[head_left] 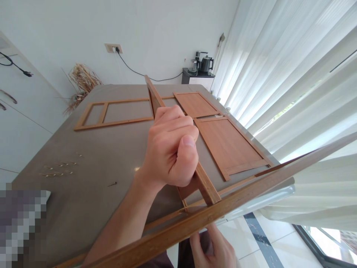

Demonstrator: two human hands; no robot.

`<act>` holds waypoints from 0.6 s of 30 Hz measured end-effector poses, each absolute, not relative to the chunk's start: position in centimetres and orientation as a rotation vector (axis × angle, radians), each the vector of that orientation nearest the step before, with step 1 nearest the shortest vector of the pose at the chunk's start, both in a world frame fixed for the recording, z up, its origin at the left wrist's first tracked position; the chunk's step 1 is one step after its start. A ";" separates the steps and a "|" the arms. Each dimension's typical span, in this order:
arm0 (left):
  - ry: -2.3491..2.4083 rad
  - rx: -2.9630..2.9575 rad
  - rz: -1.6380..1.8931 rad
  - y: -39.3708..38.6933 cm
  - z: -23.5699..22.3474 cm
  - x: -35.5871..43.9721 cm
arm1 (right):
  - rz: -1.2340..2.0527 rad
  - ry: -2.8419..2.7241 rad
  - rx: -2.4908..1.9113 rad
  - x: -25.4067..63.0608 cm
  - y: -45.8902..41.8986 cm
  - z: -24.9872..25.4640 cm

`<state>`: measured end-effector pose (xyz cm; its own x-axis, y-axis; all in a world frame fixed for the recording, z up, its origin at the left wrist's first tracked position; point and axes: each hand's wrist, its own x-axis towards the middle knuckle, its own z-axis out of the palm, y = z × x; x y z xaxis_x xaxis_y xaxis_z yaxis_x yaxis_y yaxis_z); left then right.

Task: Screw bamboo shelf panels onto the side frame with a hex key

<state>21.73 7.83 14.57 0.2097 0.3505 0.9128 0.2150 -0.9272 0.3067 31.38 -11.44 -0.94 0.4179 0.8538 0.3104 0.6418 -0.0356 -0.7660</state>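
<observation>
My left hand [173,149] is closed in a fist around the top edge of a wooden panel [208,186] that stands on edge. The panel's near end meets the inner side of a long wooden rail [156,240] running across the front. Under that joint, on the outer side of the rail, is my right hand [214,249]. Its thumb and forefinger are bent up against the rail, their tips partly hidden. Whatever they pinch, if anything, does not show. Several small metal screws or pins [60,169] lie at the left, with a single one [112,184] nearer my wrist.
A grey-covered table [111,149] bears an open wooden frame [117,121] at the far left and two wooden panels [228,143] [196,104] at the right. Behind stand a kettle [206,64] on a cabinet and dried stalks [82,80]. White curtains [279,74] hang at the right.
</observation>
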 end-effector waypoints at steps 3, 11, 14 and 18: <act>0.538 2.378 1.821 7.9 14.6 21.7 | 0.379 -1.179 -1.774 31.1 -11.2 -0.9; 0.572 2.397 1.830 7.8 14.5 21.6 | 0.916 -0.717 -1.785 31.1 -10.6 -0.5; 0.595 2.414 1.823 7.7 14.5 21.6 | 1.026 -0.604 -1.709 31.3 -10.6 -0.7; 0.614 2.410 1.825 7.8 14.4 21.7 | 1.065 -0.717 -1.600 31.8 -11.0 -1.5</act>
